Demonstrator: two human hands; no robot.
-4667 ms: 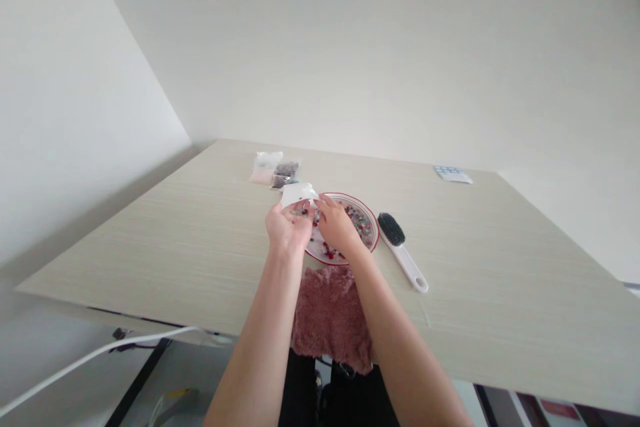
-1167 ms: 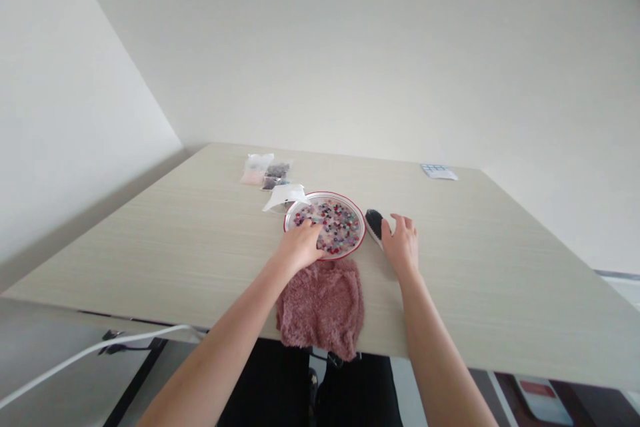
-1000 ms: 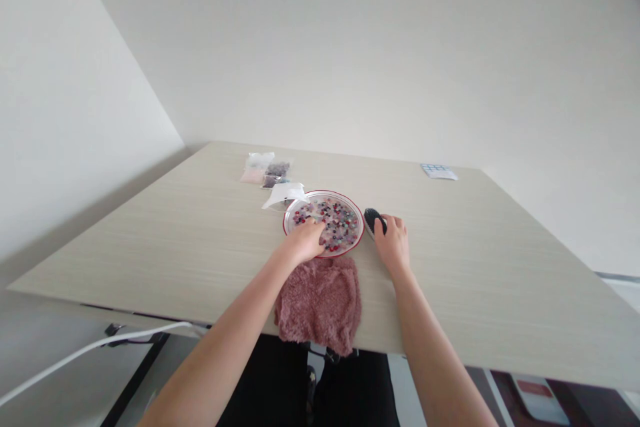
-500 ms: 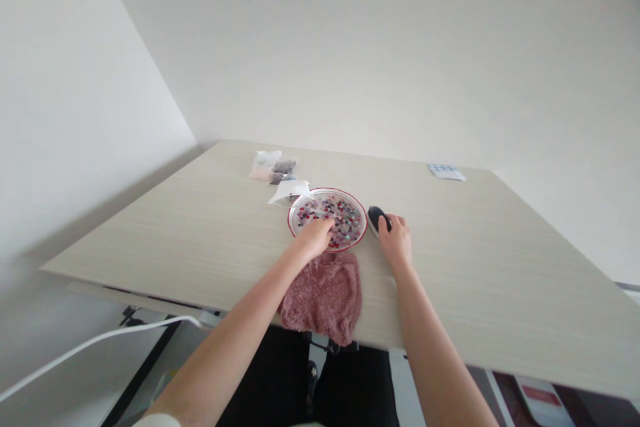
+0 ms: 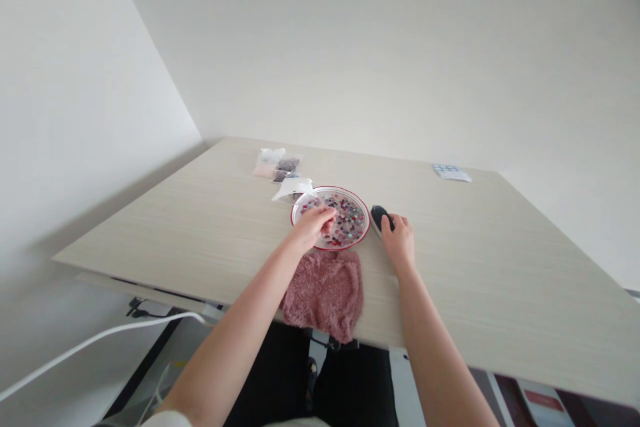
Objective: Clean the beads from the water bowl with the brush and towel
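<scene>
The left hand point(image 5: 314, 227) is hovering with its fingers bunched over slippery little beads point(image 5: 347, 219) in a red-rimmed plate point(image 5: 330, 248), while the right hand point(image 5: 399, 240) is clamping the light, stiff hairbrush point(image 5: 379, 215) by its bristled head.

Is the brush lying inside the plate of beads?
No, the brush lies on the table beside the plate, touched by the right hand.

Red-rimmed plate point(image 5: 368, 221) of mixed beads point(image 5: 345, 217)
</scene>
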